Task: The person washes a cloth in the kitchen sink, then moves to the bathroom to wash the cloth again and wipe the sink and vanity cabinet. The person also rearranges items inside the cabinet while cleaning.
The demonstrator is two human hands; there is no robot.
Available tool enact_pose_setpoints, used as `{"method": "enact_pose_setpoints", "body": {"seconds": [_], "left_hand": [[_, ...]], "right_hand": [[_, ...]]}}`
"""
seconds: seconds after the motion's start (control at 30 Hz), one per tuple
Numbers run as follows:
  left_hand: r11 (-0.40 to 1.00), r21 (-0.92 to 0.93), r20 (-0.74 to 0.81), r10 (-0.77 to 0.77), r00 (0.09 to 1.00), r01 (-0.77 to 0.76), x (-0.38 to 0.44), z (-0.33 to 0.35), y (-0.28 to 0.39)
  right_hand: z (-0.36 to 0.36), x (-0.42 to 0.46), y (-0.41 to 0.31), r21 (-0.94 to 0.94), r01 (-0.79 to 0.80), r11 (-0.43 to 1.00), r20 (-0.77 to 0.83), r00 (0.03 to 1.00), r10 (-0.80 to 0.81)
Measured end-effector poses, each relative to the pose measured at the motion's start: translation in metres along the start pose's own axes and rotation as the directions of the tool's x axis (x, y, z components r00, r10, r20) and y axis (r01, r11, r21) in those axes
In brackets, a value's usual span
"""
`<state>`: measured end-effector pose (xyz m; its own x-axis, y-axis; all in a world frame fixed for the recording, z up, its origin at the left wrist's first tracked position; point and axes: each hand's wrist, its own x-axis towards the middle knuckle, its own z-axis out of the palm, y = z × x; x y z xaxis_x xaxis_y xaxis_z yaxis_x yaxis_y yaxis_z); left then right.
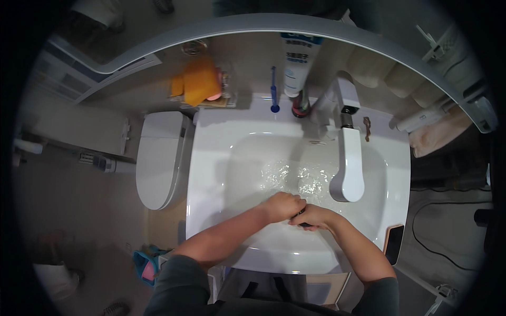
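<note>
My left hand (285, 206) and my right hand (317, 216) meet over the near part of a white washbasin (221, 122). A small dark item (302, 215) shows between my curled fingers, and both hands grip it. Most of it is hidden, so its kind cannot be told. Rippling water (306, 183) lies in the bowl just beyond my knuckles. To the right of my hands, a white faucet (352, 166) reaches out over the bowl.
A blue toothbrush (273, 93), a white squeeze tube (299, 71) and a brown strip (367, 128) are along the back ledge. A smartphone (394, 245) rests on the right rim. Left of the basin stands a toilet with its lid down (158, 170). A curved cabinet edge (253, 24) spans above.
</note>
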<state>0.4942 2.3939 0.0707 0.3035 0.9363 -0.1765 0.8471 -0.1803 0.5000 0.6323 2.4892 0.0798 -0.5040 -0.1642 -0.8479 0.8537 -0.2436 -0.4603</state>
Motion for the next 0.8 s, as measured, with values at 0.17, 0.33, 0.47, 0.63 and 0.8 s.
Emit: {"method": "enact_pose_setpoints", "body": {"seconds": [0.17,0.33,0.47,0.63,0.8], "left_hand": [[0.968,-0.166,-0.100,-0.207,0.973,0.189,0.007,0.025,0.005],[0.853,-0.362,0.098,-0.367,0.925,0.377,0.019,0.018,0.005],[0.281,-0.752,0.505,-0.334,0.796,0.596,0.017,0.001,0.009],[-0.065,-0.869,0.479,-0.355,0.803,0.490,0.012,0.020,0.008],[0.897,-0.441,-0.382,-0.205,0.901,0.017,-0.010,0.000,0.011]], "right_hand": [[0.003,0.005,0.002,-0.757,-0.033,0.652,-0.331,0.881,-0.339],[0.002,0.009,0.012,-0.889,-0.071,0.452,-0.373,0.685,-0.625],[-0.015,0.002,0.014,-0.993,0.068,0.098,-0.029,0.657,-0.753],[-0.018,0.018,0.029,-0.937,0.102,0.333,-0.279,0.352,-0.894],[-0.028,-0.005,0.020,0.382,0.083,0.920,-0.279,0.960,0.029]]}}
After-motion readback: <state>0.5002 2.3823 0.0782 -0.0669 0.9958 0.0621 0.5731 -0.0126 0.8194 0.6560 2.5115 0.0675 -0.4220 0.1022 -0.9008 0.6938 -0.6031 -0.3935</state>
